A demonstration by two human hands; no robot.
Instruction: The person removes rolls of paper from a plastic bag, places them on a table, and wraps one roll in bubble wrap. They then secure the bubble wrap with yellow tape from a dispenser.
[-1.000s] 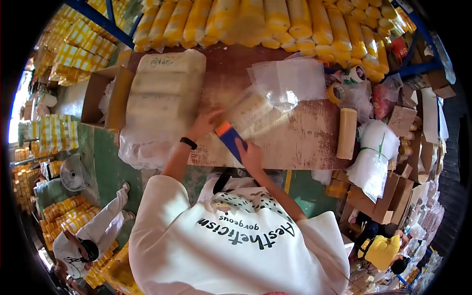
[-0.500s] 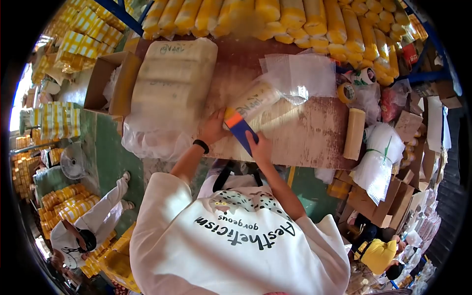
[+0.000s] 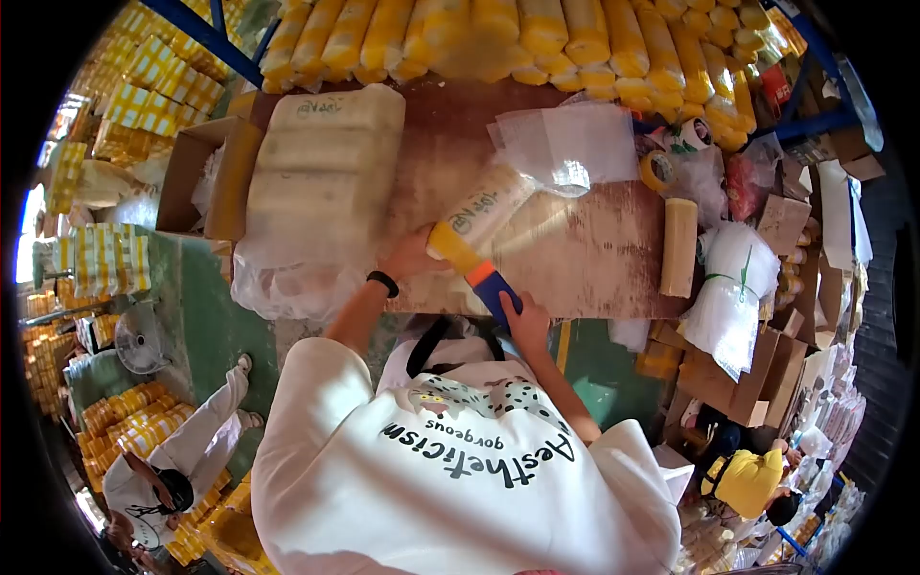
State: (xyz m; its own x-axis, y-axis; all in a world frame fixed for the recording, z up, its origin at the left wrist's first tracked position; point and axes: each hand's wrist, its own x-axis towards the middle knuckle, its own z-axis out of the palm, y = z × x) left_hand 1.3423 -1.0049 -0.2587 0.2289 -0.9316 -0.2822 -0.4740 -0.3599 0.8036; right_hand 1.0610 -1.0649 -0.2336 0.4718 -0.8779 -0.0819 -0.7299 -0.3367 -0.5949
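Note:
A wrapped cylindrical roll [image 3: 484, 213] with dark handwriting lies slantwise on the table, clear plastic trailing from its far end. My left hand [image 3: 412, 255] grips its near end, where yellow tape shows. In my right hand [image 3: 525, 316] is a blue and orange tape dispenser [image 3: 495, 290], held by its lower part with fingers closed. A yellow strip of tape [image 3: 454, 247] runs between the dispenser and the roll's end. Just beyond the roll lie flat clear plastic bags [image 3: 565, 144]. Left of my left hand stands a large plastic-wrapped bundle of rolls [image 3: 326, 172].
Yellow-wrapped rolls [image 3: 479, 38] are stacked along the table's [image 3: 594, 259] far side. An open carton [image 3: 225, 182] stands at left; a bare roll [image 3: 678, 247], tape roll [image 3: 656, 171] and tied plastic bundle [image 3: 733, 287] at right. Two other people [image 3: 752, 489] are nearby, lower left and lower right.
My right hand has drawn the tape dispenser down and to the right, away from the roll's end, and a length of yellow tape now shows between them. My left hand stays at the roll.

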